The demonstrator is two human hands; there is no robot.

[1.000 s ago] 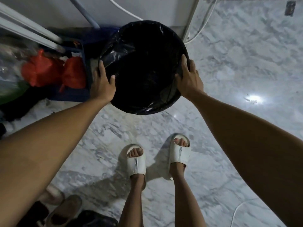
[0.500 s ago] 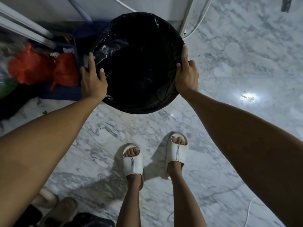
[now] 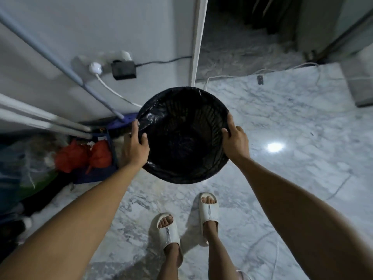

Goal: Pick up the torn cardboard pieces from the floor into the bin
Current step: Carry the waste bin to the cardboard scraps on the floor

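A round black bin (image 3: 181,110) lined with a black plastic bag is held up above the marble floor, its mouth facing me. My left hand (image 3: 134,147) grips its left rim with the thumb over the edge. My right hand (image 3: 235,141) grips the right rim the same way. The inside of the bin looks dark; I cannot tell what lies in it. No torn cardboard pieces show on the floor in view.
My feet in white slippers (image 3: 209,211) stand on the marble floor (image 3: 292,158). Red bags (image 3: 82,156) and clutter lie at the left by a white wall (image 3: 141,27) with plugs and cables. A doorway (image 3: 242,37) opens ahead.
The view has tilted up, showing the wall, plugs and doorway. Both hands still hold the bin, which now sits lower in the frame and away from the wall.
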